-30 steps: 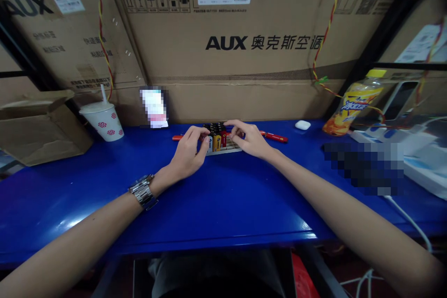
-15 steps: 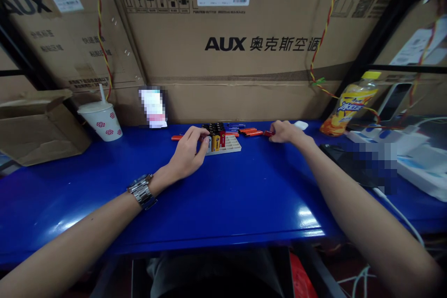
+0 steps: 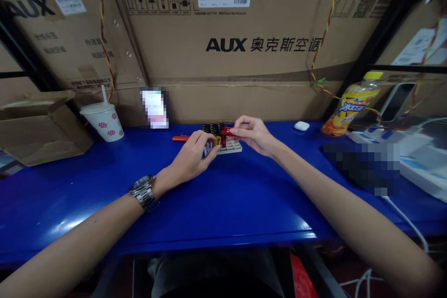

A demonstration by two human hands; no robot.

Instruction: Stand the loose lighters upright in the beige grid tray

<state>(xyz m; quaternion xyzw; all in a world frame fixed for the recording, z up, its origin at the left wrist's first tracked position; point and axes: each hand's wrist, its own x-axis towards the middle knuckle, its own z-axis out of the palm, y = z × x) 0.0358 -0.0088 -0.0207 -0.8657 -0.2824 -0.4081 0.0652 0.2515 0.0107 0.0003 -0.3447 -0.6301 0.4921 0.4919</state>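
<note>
A cream grid tray (image 3: 234, 147) stands near the back of the table, its left part filled with upright lighters (image 3: 213, 128) with black tops; cells at its front right are bare. My left hand (image 3: 193, 154) curls round the tray's left end, thumb across the front of the standing lighters, the other fingers partly hidden behind. A yellow lighter (image 3: 218, 141) and a whitish one show by that thumb. My right hand (image 3: 254, 135) pinches a red lighter (image 3: 227, 131) by its right end. It lies level, just over the tray's right part.
An orange lighter (image 3: 180, 138) lies left of the tray. Farther left stand a paper cup (image 3: 106, 123) with a straw, a paper bag (image 3: 45, 125) and a lit phone (image 3: 155, 109). To the right are a white earbud case (image 3: 301, 125), a drink bottle (image 3: 351, 107) and a blurred dark object (image 3: 359, 167).
My right hand has come left from the loose lighters and now carries the red lighter over the tray. My left thumb has shifted right across the front lighters.
</note>
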